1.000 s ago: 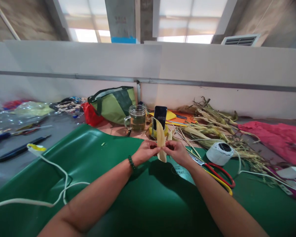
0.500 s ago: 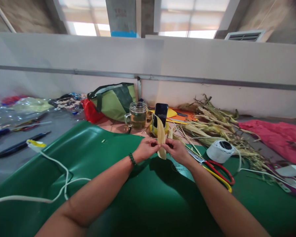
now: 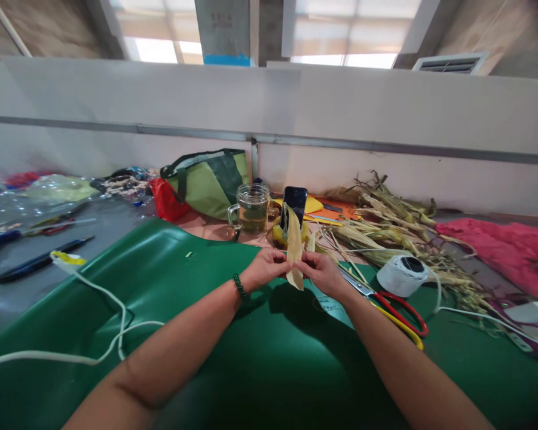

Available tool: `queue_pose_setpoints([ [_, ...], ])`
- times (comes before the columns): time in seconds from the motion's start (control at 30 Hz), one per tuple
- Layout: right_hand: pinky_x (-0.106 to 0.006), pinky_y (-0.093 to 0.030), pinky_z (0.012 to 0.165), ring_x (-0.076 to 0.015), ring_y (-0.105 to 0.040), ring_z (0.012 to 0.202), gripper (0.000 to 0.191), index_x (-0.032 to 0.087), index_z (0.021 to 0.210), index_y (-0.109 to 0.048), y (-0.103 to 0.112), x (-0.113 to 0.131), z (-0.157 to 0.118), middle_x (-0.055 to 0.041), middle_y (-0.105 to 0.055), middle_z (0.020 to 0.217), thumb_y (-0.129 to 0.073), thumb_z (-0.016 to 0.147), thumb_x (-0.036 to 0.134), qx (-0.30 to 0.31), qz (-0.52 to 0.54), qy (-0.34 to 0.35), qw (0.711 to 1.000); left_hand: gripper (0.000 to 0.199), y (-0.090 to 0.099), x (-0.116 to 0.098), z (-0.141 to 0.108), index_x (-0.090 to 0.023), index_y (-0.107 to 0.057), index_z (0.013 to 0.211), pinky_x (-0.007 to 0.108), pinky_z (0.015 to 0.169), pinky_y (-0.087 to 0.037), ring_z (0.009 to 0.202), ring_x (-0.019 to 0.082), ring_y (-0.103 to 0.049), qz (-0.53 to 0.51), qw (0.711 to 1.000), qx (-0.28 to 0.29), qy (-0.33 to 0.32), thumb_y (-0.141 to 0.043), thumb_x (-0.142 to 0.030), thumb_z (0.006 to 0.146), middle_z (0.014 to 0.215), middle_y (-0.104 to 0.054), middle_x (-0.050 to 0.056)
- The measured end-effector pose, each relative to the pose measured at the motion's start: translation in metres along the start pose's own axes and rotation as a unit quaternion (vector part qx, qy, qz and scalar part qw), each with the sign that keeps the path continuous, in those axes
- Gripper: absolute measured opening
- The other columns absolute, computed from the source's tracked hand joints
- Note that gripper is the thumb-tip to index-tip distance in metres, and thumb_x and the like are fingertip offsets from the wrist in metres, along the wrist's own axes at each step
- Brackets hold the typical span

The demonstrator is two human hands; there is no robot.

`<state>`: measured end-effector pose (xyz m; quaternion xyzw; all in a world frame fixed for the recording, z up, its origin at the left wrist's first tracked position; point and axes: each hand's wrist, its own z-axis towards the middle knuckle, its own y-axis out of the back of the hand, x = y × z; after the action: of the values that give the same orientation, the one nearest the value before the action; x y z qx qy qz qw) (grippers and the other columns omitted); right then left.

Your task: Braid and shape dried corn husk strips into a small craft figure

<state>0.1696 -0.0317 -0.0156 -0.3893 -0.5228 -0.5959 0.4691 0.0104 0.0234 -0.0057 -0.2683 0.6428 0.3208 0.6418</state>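
A pale, dry corn husk (image 3: 293, 242) stands roughly upright between my hands, above the green mat (image 3: 197, 370). My left hand (image 3: 265, 269) pinches its lower part from the left, with a green bead bracelet on the wrist. From the other side my right hand (image 3: 321, 273) grips the same part, thumb and fingers closed. The two hands' fingertips almost meet on the husk. Just behind it a phone (image 3: 298, 200) leans on a yellow stand (image 3: 280, 234). Scissors (image 3: 397, 310) with red and yellow handles lie beside my right forearm.
A spool of white cord (image 3: 397, 278) stands at the right, before a heap of dried husks (image 3: 381, 233). A glass mug (image 3: 253, 209) with liquid and a green bag (image 3: 206, 185) are at the back. A white cable (image 3: 103, 292) crosses the mat's left side. Pink cloth (image 3: 502, 245) lies far right.
Both hands keep their pinch on the corn husk, in nearly the same place. The whole view has shifted very slightly; nothing was let go or picked up.
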Motion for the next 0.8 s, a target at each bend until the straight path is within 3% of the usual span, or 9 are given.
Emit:
queue_pose_setpoints([
  [0.23, -0.023, -0.041, 0.051, -0.0125, -0.048, 0.056, 0.024, 0.017, 0.064, -0.058, -0.001, -0.007, 0.001, 0.0010, -0.055, 0.057, -0.056, 0.078, 0.036, -0.020, -0.109, 0.067, 0.992, 0.030, -0.002, -0.002, -0.001, -0.011, -0.058, 0.049, 0.019, 0.046, -0.028, 0.047, 0.006, -0.037, 0.044, 0.998, -0.007, -0.036, -0.071, -0.036, 0.060, 0.046, -0.047, -0.002],
  [0.43, -0.025, -0.040, 0.055, -0.0138, -0.049, 0.059, 0.023, 0.017, 0.071, -0.060, -0.004, -0.007, 0.000, -0.0001, -0.058, 0.063, -0.051, 0.079, 0.036, -0.024, -0.141, 0.080, 0.986, 0.024, -0.003, 0.001, -0.001, -0.011, -0.057, 0.051, 0.019, 0.046, -0.026, 0.047, 0.006, -0.035, 0.104, 0.993, -0.028, -0.049, -0.064, -0.029, 0.065, 0.046, -0.045, -0.003],
  [0.67, -0.026, -0.038, 0.055, -0.0132, -0.046, 0.058, 0.024, 0.018, 0.066, -0.059, -0.005, 0.020, -0.004, 0.0007, -0.053, 0.060, -0.057, 0.074, 0.041, -0.009, -0.075, 0.070, 0.995, 0.018, -0.002, 0.005, 0.004, -0.012, -0.053, 0.047, 0.020, 0.048, -0.027, 0.048, 0.007, -0.038, 0.201, 0.975, -0.081, -0.057, -0.055, -0.016, 0.065, 0.046, -0.046, -0.004],
  [0.8, -0.028, -0.034, 0.050, -0.0131, -0.046, 0.053, 0.027, 0.020, 0.062, -0.061, 0.022, 0.040, -0.018, -0.0005, -0.054, 0.058, -0.064, 0.067, 0.046, 0.047, 0.079, 0.027, 0.995, 0.011, 0.015, 0.010, 0.013, -0.013, -0.056, 0.048, 0.019, 0.051, -0.030, 0.053, 0.008, -0.042, 0.219, 0.965, -0.135, -0.052, -0.054, -0.008, 0.057, 0.048, -0.050, -0.004],
])
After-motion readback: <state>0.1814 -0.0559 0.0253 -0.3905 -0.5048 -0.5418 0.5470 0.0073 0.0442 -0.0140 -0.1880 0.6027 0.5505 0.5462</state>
